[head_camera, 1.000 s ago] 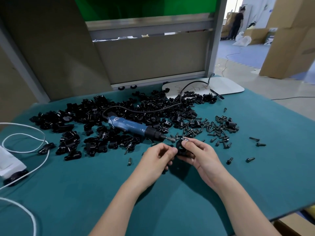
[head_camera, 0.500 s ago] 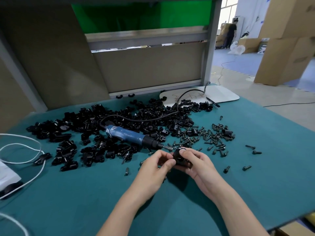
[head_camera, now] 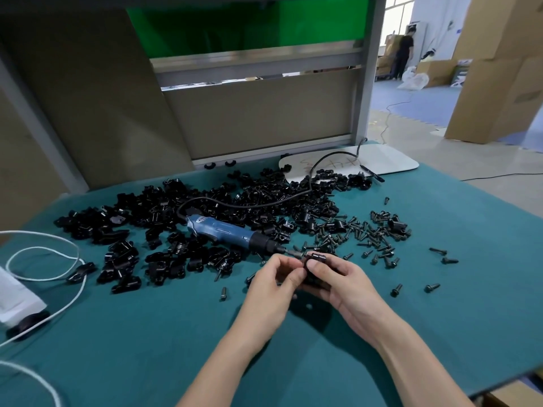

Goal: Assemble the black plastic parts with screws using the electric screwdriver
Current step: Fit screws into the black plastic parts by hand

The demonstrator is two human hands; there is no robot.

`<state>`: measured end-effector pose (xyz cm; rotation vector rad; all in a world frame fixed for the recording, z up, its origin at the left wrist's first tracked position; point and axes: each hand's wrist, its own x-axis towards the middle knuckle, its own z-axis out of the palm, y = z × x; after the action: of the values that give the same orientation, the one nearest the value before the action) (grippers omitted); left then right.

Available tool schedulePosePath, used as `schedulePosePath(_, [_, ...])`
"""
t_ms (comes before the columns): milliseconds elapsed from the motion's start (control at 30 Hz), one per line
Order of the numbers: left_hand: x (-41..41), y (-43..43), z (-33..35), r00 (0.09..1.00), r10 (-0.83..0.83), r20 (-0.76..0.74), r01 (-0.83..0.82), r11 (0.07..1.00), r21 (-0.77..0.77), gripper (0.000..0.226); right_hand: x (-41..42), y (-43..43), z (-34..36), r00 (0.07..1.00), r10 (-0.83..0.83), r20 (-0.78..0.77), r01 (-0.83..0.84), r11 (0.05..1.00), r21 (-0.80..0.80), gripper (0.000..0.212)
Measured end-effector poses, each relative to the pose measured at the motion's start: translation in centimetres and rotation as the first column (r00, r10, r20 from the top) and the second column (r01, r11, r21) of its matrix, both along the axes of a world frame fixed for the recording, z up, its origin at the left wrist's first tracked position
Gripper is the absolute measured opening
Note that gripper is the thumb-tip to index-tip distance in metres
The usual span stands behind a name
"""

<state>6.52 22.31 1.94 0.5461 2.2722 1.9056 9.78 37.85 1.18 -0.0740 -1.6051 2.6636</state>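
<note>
the left hand [head_camera: 270,284] and right hand [head_camera: 346,286] have stayed together, fingers pinching one black plastic part [head_camera: 316,259] just by the electric screwdriver [head_camera: 226,232] tip. the driver still lies untouched on the counter [head_camera: 147,333], so hand-fitting likely continues.

Even indoor light is bright; the far window [head_camera: 393,10] glares. Soft shadows lie under left hand [head_camera: 271,284] and right hand [head_camera: 342,282]

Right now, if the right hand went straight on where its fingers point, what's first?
The right hand, holding a black part, points up-left. First it would likely meet the left hand, whose fingertips sit at that part; the electric screwdriver tip lies just past them. Depth is unclear.
</note>
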Motion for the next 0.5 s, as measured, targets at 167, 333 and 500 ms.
schedulePosePath(167, [0.4,0.1,-0.2,0.999,-0.032,-0.037,0.032,0.999,0.006,0.028,-0.1,0.2,-0.4,0.999,-0.052,0.008,0.052,0.998,0.028,0.048])
schedulePosePath(333, [0.4,0.0,0.4,0.995,-0.028,-0.096,0.025,0.999,-0.035,0.035,-0.1,0.3,-0.4,0.991,-0.136,0.014,0.136,0.991,0.004,0.038])
schedulePosePath(500, [-5.3,-2.2,3.2,0.892,0.443,-0.087,-0.442,0.818,-0.369,0.046,-0.5,1.0,0.1,0.957,-0.276,0.083,0.285,0.949,-0.133,0.02])
